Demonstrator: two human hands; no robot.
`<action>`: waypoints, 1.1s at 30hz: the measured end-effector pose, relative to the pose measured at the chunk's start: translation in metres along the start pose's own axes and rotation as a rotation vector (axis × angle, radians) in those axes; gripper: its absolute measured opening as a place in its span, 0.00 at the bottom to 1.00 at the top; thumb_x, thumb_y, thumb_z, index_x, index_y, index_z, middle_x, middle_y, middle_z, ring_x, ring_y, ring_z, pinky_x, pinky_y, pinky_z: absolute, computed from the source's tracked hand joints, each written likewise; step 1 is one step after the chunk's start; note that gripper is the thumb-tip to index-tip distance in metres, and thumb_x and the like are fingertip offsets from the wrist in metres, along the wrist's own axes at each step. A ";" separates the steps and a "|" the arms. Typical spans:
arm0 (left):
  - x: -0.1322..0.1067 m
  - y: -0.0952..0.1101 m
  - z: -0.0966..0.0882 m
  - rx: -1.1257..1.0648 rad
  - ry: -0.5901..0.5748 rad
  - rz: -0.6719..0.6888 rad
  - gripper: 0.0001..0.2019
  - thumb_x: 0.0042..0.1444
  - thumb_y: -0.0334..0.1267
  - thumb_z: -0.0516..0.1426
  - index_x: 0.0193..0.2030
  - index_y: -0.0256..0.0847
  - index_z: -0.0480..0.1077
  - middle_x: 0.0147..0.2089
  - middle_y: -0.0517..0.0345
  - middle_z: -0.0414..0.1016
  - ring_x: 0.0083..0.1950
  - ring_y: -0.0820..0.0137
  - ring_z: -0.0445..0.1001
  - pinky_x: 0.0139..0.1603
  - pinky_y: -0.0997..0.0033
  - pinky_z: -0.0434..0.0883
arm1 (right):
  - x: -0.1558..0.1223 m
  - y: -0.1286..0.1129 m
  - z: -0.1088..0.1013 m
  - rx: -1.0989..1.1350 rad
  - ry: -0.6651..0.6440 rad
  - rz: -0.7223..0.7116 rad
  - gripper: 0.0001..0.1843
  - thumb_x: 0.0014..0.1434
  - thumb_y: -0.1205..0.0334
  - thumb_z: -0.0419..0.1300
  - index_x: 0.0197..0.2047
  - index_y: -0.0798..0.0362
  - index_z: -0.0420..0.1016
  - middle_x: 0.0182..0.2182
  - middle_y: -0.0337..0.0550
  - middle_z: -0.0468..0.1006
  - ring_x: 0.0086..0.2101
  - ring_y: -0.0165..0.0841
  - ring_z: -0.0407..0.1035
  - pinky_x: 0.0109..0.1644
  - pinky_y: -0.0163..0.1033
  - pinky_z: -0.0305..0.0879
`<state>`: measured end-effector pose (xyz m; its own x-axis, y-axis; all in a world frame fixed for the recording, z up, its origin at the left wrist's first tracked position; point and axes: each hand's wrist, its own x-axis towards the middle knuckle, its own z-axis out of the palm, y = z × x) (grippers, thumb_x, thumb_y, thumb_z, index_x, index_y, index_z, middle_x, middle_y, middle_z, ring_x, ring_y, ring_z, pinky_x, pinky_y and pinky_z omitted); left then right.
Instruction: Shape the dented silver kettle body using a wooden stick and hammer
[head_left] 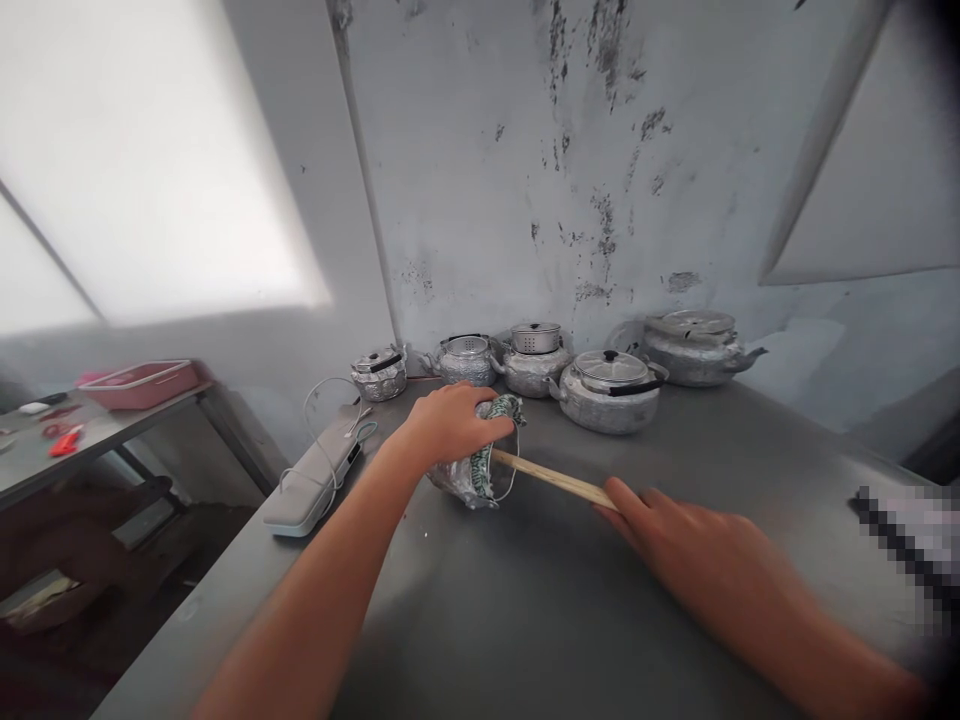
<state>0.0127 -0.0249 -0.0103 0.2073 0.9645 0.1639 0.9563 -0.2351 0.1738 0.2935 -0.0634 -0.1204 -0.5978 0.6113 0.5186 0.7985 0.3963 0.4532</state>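
My left hand [450,425] is closed over a small metal kettle [465,480] lying tilted on the grey table [570,600]. A green patterned cloth [491,440] is bunched under its fingers, against the kettle's mouth. My right hand [675,530] grips a thin wooden stick [551,477]. The stick's far end goes into the kettle by the cloth. A wire handle loops round the kettle's right side.
Several aluminium kettles [611,385] line the back of the table against a stained wall. A grey power strip [311,485] with white cables lies at the left edge. A second table at far left holds a pink tray [142,383] and red tools [66,440].
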 end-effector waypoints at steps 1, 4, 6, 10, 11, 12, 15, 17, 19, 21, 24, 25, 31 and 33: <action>0.000 0.000 0.000 0.004 -0.001 -0.002 0.29 0.61 0.58 0.51 0.65 0.50 0.70 0.64 0.54 0.73 0.63 0.51 0.71 0.63 0.55 0.66 | 0.000 0.000 0.000 -0.003 -0.001 0.005 0.12 0.72 0.59 0.50 0.41 0.49 0.73 0.19 0.36 0.72 0.17 0.35 0.71 0.23 0.39 0.35; 0.000 -0.001 0.000 0.013 -0.010 -0.002 0.29 0.61 0.57 0.51 0.65 0.50 0.70 0.65 0.54 0.72 0.64 0.51 0.70 0.64 0.56 0.66 | -0.001 0.001 0.001 0.022 0.017 -0.012 0.12 0.72 0.59 0.50 0.41 0.49 0.73 0.20 0.36 0.73 0.18 0.34 0.71 0.23 0.38 0.38; 0.000 -0.001 0.000 0.011 -0.012 0.005 0.29 0.61 0.58 0.51 0.65 0.50 0.69 0.67 0.54 0.71 0.65 0.51 0.69 0.64 0.56 0.66 | -0.001 0.001 0.001 0.009 0.008 -0.001 0.13 0.72 0.58 0.49 0.41 0.49 0.73 0.21 0.36 0.73 0.18 0.34 0.71 0.23 0.38 0.37; 0.000 0.000 -0.001 0.007 -0.013 0.003 0.29 0.61 0.58 0.51 0.65 0.50 0.70 0.64 0.54 0.73 0.63 0.51 0.71 0.61 0.57 0.67 | 0.000 0.001 0.000 -0.020 -0.035 0.025 0.13 0.72 0.57 0.49 0.42 0.49 0.74 0.20 0.36 0.73 0.18 0.34 0.71 0.24 0.38 0.35; 0.000 0.001 -0.001 0.007 -0.014 0.000 0.29 0.61 0.57 0.51 0.65 0.50 0.70 0.64 0.54 0.73 0.63 0.51 0.71 0.61 0.56 0.67 | 0.000 0.001 0.000 -0.004 -0.031 0.014 0.13 0.72 0.57 0.49 0.42 0.49 0.74 0.21 0.36 0.73 0.18 0.34 0.71 0.24 0.38 0.36; 0.000 0.001 -0.002 0.006 -0.014 -0.004 0.29 0.61 0.57 0.51 0.65 0.50 0.70 0.64 0.54 0.73 0.63 0.51 0.71 0.62 0.56 0.67 | 0.000 0.001 0.000 0.010 -0.026 0.006 0.13 0.72 0.57 0.49 0.43 0.49 0.73 0.21 0.36 0.73 0.18 0.35 0.72 0.24 0.38 0.36; 0.000 0.002 -0.001 0.000 -0.008 -0.006 0.29 0.61 0.57 0.51 0.65 0.49 0.70 0.65 0.53 0.72 0.63 0.51 0.70 0.62 0.55 0.67 | 0.000 0.001 0.000 0.007 -0.019 0.031 0.15 0.73 0.57 0.47 0.42 0.50 0.73 0.20 0.37 0.72 0.17 0.34 0.70 0.23 0.39 0.36; 0.000 0.002 -0.001 -0.003 -0.002 0.003 0.29 0.61 0.57 0.51 0.64 0.49 0.70 0.64 0.53 0.73 0.63 0.51 0.71 0.62 0.56 0.67 | 0.000 0.001 -0.001 0.008 -0.013 0.037 0.15 0.73 0.57 0.47 0.42 0.50 0.73 0.21 0.37 0.73 0.17 0.34 0.69 0.23 0.39 0.37; 0.000 0.002 0.000 -0.003 -0.003 0.005 0.28 0.60 0.56 0.51 0.64 0.49 0.71 0.63 0.53 0.74 0.62 0.51 0.71 0.62 0.56 0.66 | 0.000 0.002 -0.001 0.016 0.001 0.015 0.15 0.73 0.57 0.47 0.42 0.49 0.74 0.22 0.37 0.74 0.19 0.32 0.70 0.24 0.38 0.39; 0.001 0.002 0.000 -0.004 -0.004 0.002 0.29 0.60 0.56 0.51 0.64 0.49 0.71 0.63 0.53 0.74 0.63 0.51 0.71 0.62 0.55 0.66 | 0.000 0.002 0.000 -0.003 -0.003 0.015 0.14 0.73 0.57 0.48 0.42 0.49 0.74 0.22 0.37 0.74 0.19 0.32 0.70 0.24 0.38 0.38; 0.001 0.001 0.000 -0.008 0.001 0.006 0.28 0.60 0.57 0.51 0.64 0.50 0.71 0.62 0.53 0.74 0.62 0.51 0.72 0.62 0.55 0.67 | 0.000 0.001 0.001 -0.027 -0.019 0.024 0.13 0.72 0.57 0.49 0.42 0.49 0.74 0.22 0.37 0.73 0.18 0.33 0.70 0.25 0.39 0.36; 0.001 0.001 0.000 -0.008 0.004 0.010 0.28 0.60 0.57 0.51 0.64 0.50 0.71 0.62 0.53 0.75 0.61 0.51 0.72 0.62 0.55 0.67 | 0.000 0.001 0.001 -0.017 -0.014 0.018 0.14 0.72 0.57 0.49 0.41 0.48 0.73 0.22 0.37 0.73 0.18 0.33 0.70 0.25 0.39 0.35; 0.000 0.000 0.001 -0.004 0.007 0.013 0.29 0.60 0.57 0.51 0.64 0.49 0.71 0.63 0.53 0.74 0.62 0.51 0.72 0.62 0.55 0.67 | 0.000 0.000 -0.002 0.012 -0.010 0.039 0.14 0.72 0.56 0.48 0.42 0.49 0.73 0.20 0.36 0.72 0.17 0.34 0.70 0.25 0.38 0.34; 0.001 -0.001 0.002 -0.006 0.007 0.015 0.28 0.60 0.57 0.51 0.64 0.49 0.71 0.64 0.54 0.73 0.62 0.51 0.72 0.64 0.54 0.66 | 0.000 0.000 -0.003 0.024 -0.015 0.029 0.15 0.73 0.56 0.48 0.42 0.49 0.73 0.20 0.36 0.72 0.18 0.33 0.70 0.25 0.39 0.36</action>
<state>0.0125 -0.0240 -0.0119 0.2202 0.9600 0.1731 0.9519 -0.2502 0.1767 0.2931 -0.0650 -0.1183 -0.5736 0.6331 0.5198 0.8169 0.3946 0.4208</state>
